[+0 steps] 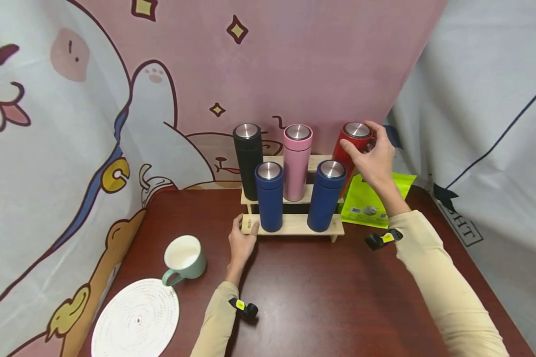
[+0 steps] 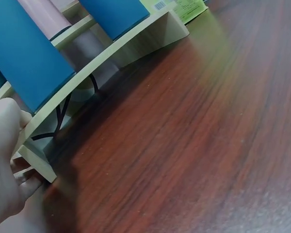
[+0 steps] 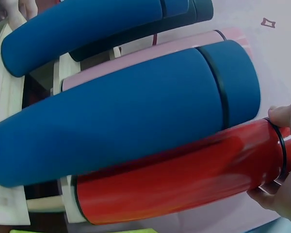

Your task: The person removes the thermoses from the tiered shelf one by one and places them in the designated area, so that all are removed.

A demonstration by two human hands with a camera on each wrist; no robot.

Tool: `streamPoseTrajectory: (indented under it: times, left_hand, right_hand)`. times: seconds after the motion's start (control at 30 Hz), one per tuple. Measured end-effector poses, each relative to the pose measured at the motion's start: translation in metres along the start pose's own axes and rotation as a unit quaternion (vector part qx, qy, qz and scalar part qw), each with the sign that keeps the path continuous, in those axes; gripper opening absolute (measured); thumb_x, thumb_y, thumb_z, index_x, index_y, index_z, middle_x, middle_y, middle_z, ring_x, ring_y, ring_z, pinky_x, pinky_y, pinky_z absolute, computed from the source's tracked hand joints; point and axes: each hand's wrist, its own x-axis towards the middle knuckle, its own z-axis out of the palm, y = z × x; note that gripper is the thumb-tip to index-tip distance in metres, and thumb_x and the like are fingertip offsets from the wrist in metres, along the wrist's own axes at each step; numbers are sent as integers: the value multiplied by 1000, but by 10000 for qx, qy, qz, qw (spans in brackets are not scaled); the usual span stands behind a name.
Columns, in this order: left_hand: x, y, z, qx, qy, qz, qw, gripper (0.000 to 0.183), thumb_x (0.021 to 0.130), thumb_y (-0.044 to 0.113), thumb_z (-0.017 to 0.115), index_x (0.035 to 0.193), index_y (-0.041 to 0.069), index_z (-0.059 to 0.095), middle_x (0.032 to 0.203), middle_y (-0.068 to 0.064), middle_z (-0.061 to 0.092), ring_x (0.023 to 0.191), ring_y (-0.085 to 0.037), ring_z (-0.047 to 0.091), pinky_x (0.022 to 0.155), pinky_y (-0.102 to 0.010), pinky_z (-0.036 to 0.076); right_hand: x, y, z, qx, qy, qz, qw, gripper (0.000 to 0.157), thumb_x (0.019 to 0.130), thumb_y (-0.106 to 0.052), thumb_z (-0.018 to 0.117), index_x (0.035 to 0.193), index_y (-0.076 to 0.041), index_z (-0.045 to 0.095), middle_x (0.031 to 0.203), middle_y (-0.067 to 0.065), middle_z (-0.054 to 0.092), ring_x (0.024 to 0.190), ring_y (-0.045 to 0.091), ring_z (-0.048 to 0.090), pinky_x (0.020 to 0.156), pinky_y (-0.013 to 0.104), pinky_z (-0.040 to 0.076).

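My right hand (image 1: 376,157) grips a red thermos (image 3: 184,177) near its lid, thumb on one side and fingers on the other. The base of that thermos is at the right end of the middle tier of a stepped wooden rack (image 1: 295,225). With my left hand (image 1: 242,243) I hold the left end of the rack's front tier, thumb on top and fingers beneath. Two blue thermoses (image 1: 270,198) (image 1: 326,198) stand on the front tier. Behind them, a black thermos (image 1: 248,163) and a pink thermos (image 1: 297,166) stand upright on the middle tier.
A yellow-green packet (image 1: 368,203) lies right of the rack. On the left of the dark wooden table (image 1: 312,292) are a mint mug (image 1: 189,263) and a round white woven mat (image 1: 136,317). A printed cloth (image 1: 321,64) hangs close behind the rack.
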Motion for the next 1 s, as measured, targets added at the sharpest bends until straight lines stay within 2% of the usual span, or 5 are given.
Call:
streamPoseTrajectory:
  times: [0.23, 0.33, 0.57, 0.73, 1.0]
  left_hand:
    - [-4, -2, 5, -412, 419, -157, 9981, 56, 86, 23, 81, 138, 14, 60, 116, -13, 74, 106, -31, 66, 93, -44, 48]
    - [-5, -3, 7, -662, 470, -232, 9964, 55, 86, 23, 81, 137, 17, 62, 112, -11, 76, 98, -27, 68, 87, -37, 49]
    - [-8, -7, 9, -1050, 490, -350, 9927, 57, 86, 25, 82, 138, 17, 62, 110, -10, 76, 87, -16, 68, 72, -20, 50]
    - [-9, -9, 11, -1235, 556, -347, 9902, 58, 86, 24, 82, 139, 16, 62, 109, -10, 76, 84, -13, 67, 69, -19, 50]
    - [-10, -11, 11, -1198, 588, -225, 9908, 56, 87, 22, 81, 139, 17, 62, 109, -11, 76, 85, -10, 67, 70, -19, 50]
  right_hand:
    - [0, -1, -17, -81, 77, -14, 9999, 65, 91, -34, 75, 146, -11, 47, 137, 12, 60, 118, 24, 59, 98, 32, 54]
    - [-1, -3, -24, -43, 56, 66, 10000, 65, 91, -34, 75, 147, -14, 47, 138, 11, 59, 117, 24, 59, 97, 30, 54]
    - [-6, 1, -36, -121, -27, 159, 9998, 66, 92, -37, 73, 149, -15, 45, 141, 10, 59, 122, 24, 57, 101, 35, 52]
    - [-10, 1, -44, -237, -83, 218, 9994, 68, 92, -37, 73, 150, -16, 45, 143, 10, 58, 125, 25, 55, 103, 38, 51]
    - [-21, 1, -63, -400, -45, 210, 9990, 68, 92, -33, 74, 151, -17, 44, 144, 11, 57, 129, 28, 56, 106, 39, 48]
